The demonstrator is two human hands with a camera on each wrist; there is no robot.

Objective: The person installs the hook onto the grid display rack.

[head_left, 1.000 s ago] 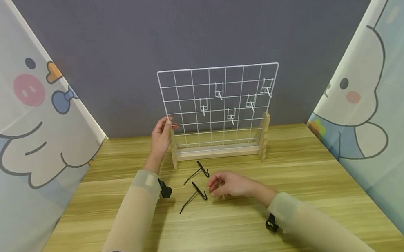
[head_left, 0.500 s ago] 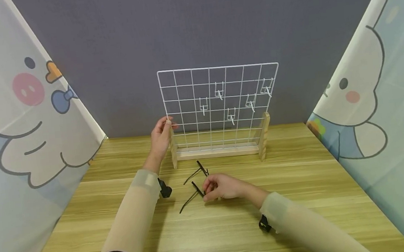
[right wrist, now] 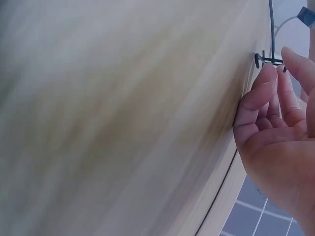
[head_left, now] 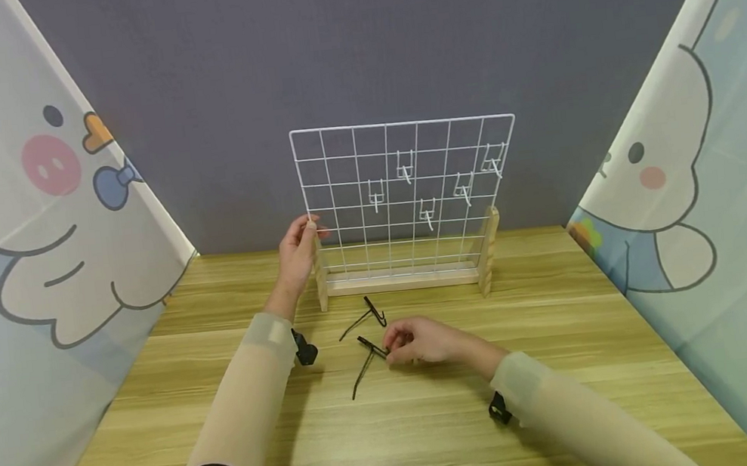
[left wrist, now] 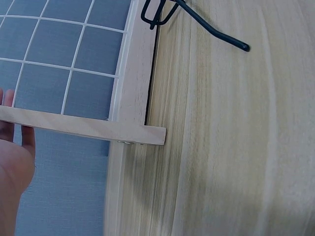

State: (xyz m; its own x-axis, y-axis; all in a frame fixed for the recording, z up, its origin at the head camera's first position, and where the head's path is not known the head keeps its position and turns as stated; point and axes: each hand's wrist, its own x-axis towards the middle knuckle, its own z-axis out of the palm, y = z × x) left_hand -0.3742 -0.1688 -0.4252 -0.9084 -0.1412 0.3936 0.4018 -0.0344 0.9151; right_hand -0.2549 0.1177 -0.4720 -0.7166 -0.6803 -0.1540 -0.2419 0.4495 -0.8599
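Note:
My left hand (head_left: pixel 296 252) grips the left wooden post (head_left: pixel 320 276) of a white wire grid rack (head_left: pixel 402 282), with fingers reaching past the post in the left wrist view. Low over the table, my right hand (head_left: pixel 422 340) pinches the end of a black wire display hook (head_left: pixel 372 348) between thumb and fingertips. The hook's long prong points left and toward me; the right wrist view shows its crossbar (right wrist: pixel 272 61) at the fingertips. A second black hook (head_left: pixel 373 310) lies on the table just behind, before the rack.
Several white hooks (head_left: pixel 406 172) hang on the middle and right of the grid. A grey panel (head_left: pixel 394 41) stands behind the wooden table (head_left: pixel 229 415). Printed cartoon curtains (head_left: pixel 60 243) flank both sides.
My right hand reached left to the nearer black hook, took its end, and drew back slightly right. That hook turned and shifted right. The left hand stayed on the post.

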